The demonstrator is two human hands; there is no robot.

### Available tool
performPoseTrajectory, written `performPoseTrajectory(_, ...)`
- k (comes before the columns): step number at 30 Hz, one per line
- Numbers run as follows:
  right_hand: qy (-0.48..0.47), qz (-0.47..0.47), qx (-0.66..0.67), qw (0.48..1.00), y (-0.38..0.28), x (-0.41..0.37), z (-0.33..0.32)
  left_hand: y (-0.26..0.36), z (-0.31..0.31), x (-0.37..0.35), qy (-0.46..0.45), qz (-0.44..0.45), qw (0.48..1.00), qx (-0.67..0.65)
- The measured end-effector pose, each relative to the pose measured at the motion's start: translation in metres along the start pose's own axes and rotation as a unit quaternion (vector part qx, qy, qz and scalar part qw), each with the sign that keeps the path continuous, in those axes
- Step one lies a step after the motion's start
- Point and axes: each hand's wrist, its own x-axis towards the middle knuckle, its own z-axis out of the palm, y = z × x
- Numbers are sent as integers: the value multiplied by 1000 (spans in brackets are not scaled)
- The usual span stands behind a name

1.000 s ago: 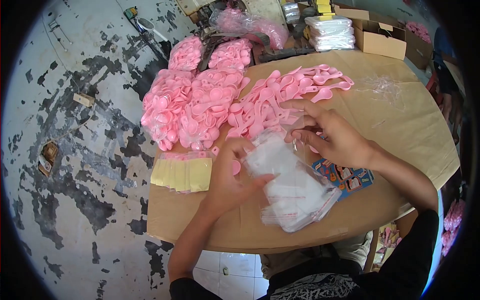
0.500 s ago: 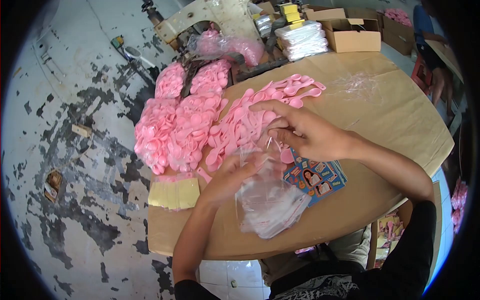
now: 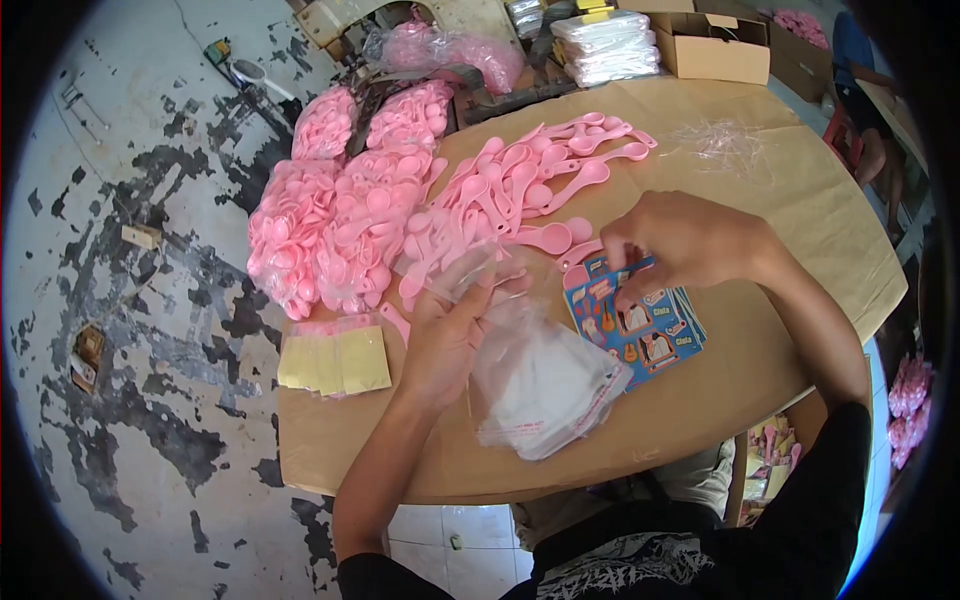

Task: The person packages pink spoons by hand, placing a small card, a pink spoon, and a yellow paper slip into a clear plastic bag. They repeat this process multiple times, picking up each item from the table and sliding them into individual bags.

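My left hand (image 3: 445, 345) is closed, thumb against fingers, on a clear plastic bag (image 3: 480, 275) whose film spreads over the fingers. Below and to its right lies a pile of clear plastic bags (image 3: 545, 390) with a printed strip along one edge. My right hand (image 3: 690, 240) is over a stack of blue printed cards (image 3: 660, 345). Its fingers pinch the upper edge of the top card (image 3: 625, 272), which looks slightly lifted. Loose pink plastic spoons (image 3: 520, 180) are heaped beyond both hands, some close to the cards.
Filled bags of pink spoons (image 3: 330, 225) stand at the table's left. Several flat packs with yellow cards (image 3: 335, 358) lie near the left edge. Plastic strips (image 3: 725, 145), wrapped bag stacks (image 3: 605, 50) and a cardboard box (image 3: 715, 50) are at the back. Another person's arm (image 3: 875, 155) shows at right.
My right hand has moved away from the plastic bag, to the right and down onto the blue cards. My left hand keeps the bag. The view has shifted slightly.
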Motion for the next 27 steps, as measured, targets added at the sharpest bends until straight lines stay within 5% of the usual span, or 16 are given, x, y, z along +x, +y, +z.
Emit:
performPoseTrajectory(5, -54, 58, -73, 994, -15, 1, -14, -3, 1, -5, 15, 36, 999, -5)
performPoseTrajectory(8, 101, -121, -76, 985, 23, 4, 11, -2, 0, -5, 6, 58, 998, -14)
performPoseTrajectory(14, 132, 3, 269, 954, -12, 18, 11, 0, 3, -5, 54, 92, 993, -43)
performPoseTrajectory(18, 106, 46, 358, 927, -25, 21, 22, 1, 7, -6, 83, 81, 992, -41)
performPoseTrajectory(23, 139, -44, 299, 943, -23, 26, 44, -7, 13, -7, 56, 63, 996, -20)
performPoseTrajectory(27, 100, -28, 210, 972, -27, 20, 36, -11, 12, -11, 51, 79, 994, 59)
